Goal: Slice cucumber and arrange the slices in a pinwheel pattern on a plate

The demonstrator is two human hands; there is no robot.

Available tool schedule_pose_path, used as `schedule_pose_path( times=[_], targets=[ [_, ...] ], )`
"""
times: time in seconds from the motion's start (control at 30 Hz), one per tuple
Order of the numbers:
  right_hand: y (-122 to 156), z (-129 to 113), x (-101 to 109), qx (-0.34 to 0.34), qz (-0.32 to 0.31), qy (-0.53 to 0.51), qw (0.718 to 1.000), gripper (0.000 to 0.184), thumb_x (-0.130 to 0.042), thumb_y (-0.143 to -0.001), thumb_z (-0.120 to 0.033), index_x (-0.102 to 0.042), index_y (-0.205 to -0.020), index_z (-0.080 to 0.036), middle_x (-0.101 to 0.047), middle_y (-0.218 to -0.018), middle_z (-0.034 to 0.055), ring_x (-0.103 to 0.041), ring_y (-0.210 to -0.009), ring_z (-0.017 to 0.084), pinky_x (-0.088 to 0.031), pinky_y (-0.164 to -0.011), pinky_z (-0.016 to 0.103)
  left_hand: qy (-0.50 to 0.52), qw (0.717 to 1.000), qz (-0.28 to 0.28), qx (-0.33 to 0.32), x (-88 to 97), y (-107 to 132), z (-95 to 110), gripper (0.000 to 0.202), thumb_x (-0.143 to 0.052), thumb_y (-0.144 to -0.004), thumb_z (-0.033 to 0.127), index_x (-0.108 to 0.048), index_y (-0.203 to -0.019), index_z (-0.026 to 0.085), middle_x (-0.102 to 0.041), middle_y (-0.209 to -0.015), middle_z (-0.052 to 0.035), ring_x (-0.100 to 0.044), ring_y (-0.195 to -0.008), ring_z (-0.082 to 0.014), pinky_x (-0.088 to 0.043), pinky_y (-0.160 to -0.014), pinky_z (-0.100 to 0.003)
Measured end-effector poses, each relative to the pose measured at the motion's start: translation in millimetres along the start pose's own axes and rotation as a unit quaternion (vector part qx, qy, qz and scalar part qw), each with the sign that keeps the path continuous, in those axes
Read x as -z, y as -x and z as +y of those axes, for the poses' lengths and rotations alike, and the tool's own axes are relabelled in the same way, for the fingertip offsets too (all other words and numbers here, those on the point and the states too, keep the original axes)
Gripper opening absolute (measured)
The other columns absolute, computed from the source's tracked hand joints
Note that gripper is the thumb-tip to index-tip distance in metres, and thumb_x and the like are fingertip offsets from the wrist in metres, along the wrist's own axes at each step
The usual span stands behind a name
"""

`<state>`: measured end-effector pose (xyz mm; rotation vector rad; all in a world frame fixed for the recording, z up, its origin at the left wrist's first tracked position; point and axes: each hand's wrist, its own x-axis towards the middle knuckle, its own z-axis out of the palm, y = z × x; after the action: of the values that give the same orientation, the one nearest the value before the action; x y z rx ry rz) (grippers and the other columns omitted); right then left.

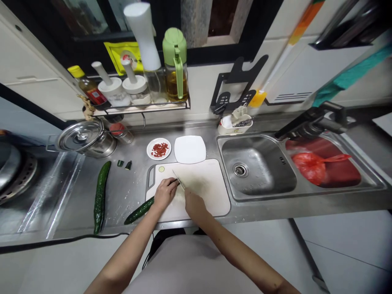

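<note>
On the white cutting board [211,179], my left hand [164,193] is closed over a dark green cucumber [140,210], whose uncovered end sticks out past the board's left edge. My right hand [195,205] grips a knife [179,179], its blade angled up and left beside the left fingertips. Whether the blade touches the cucumber is too small to tell. A pale round cucumber slice [161,169] lies at the board's upper left. To the left, a second whole cucumber [100,197] rests on the steel counter, with two small cut cucumber ends [128,165] farther back.
Behind the board stand a small plate [165,155] with chopped red pieces and a white square plate [190,149]. A sink [260,190] is at right, with a red plastic bag [309,168] in its second basin. A lidded pot [102,149] sits back left, below a condiment rack [147,108].
</note>
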<state>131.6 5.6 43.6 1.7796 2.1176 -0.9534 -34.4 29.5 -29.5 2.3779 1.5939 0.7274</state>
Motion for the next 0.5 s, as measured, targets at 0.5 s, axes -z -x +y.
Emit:
schedule_pose_path(
  times=[0.5],
  targets=[
    [-5.3, -2.1, 7.2, 0.000, -0.003, -0.001, 1.000, 0.046, -0.035, -0.087, -0.002, -0.047, -0.131, -0.009, -0.069, -0.102, 0.0165, -0.067, -0.095, 0.023, -0.049, -0.077, 0.030, 0.013, 1.000, -0.008, -0.005, -1.5, -0.5, -1.4, 0.024, -0.049, -0.094, 0.025, -0.069, -0.107, 0.024, -0.067, -0.110, -0.0065, -0.058, -0.096, -0.0198, -0.052, -0.085, -0.035]
  ],
)
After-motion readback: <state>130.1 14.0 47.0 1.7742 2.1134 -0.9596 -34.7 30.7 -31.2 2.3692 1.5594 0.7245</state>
